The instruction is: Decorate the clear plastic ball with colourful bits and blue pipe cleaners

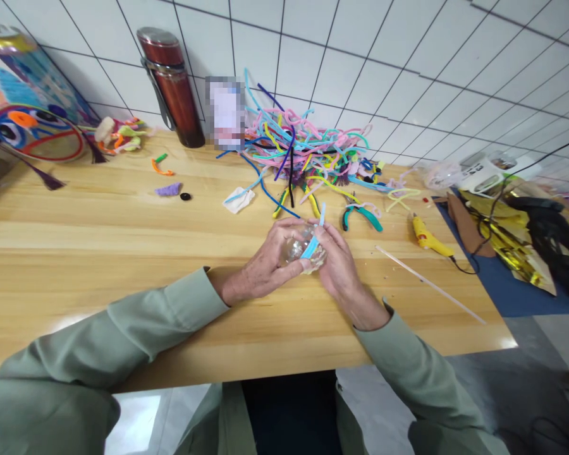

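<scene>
Near the middle of the table, my left hand (270, 262) is closed around a clear, shiny rounded plastic piece (294, 249); its exact kind I cannot make out. A light blue flat strip (310, 248) lies across that piece. My right hand (339, 262) pinches the strip with thumb and fingers, and its upper end (323, 213) sticks up past the fingertips. Both hands touch each other around the piece. Just beyond them lie yellow-handled pliers (281, 205) and teal-handled pliers (367, 218).
A tangled heap of pipe cleaners (308, 148) lies along the tiled wall. A red thermos (173, 88) stands left of it. At right are a yellow glue gun (429, 237) with its cord and a glue stick (431, 284). A decorated pouch (40, 131) sits far left.
</scene>
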The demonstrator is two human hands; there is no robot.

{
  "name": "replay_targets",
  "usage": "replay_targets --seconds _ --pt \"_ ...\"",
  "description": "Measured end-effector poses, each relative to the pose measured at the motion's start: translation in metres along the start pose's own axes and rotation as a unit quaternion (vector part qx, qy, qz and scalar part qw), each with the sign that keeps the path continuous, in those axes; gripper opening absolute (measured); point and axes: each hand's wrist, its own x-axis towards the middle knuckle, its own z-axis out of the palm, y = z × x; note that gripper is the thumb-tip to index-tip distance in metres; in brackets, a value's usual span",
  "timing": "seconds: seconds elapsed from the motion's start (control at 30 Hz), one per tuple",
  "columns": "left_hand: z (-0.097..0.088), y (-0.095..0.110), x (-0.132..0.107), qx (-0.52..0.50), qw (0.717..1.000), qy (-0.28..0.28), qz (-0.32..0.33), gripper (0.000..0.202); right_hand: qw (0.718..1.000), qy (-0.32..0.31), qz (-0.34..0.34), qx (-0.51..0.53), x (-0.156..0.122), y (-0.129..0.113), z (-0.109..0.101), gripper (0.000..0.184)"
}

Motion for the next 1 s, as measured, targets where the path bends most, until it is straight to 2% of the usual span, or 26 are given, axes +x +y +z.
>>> replay_targets --seconds 0.2,0.37,0.5,0.6,0.67,0.83,1.0 --pt "-0.001 -0.001 -0.002 -0.004 1.000 0.008 -0.026 0.035 1.000 -0.012 0.002 0.026 -0.005 -0.004 0.002 0.047" --pt "-0.001 -0.001 -0.004 -0.021 0.998 0.013 -0.053 0.032 0.999 -0.047 -0.013 -0.013 -0.008 -0.002 -0.002 0.054" --pt "0.000 -0.002 -0.003 -0.023 0.998 0.018 -0.054 0.032 0.997 -0.049 -0.029 -0.052 -0.006 0.001 -0.005 0.051" --pt "0.000 -0.002 -0.001 -0.023 0.998 0.017 -0.048 0.031 0.998 -0.037 -0.022 -0.043 -0.004 -0.001 -0.005 0.047" --pt "-0.001 -0.003 0.000 -0.018 0.999 0.010 -0.028 0.040 0.999 -0.028 -0.004 -0.017 -0.003 -0.005 -0.004 0.046" --pt "-0.003 -0.007 0.000 0.023 0.999 0.012 0.038 0.094 0.997 -0.023 0.037 0.064 0.002 -0.023 -0.005 0.040" --pt "-0.003 -0.009 0.002 0.042 0.997 0.014 0.067 0.098 0.994 -0.054 0.065 0.071 0.005 -0.030 -0.009 0.038"
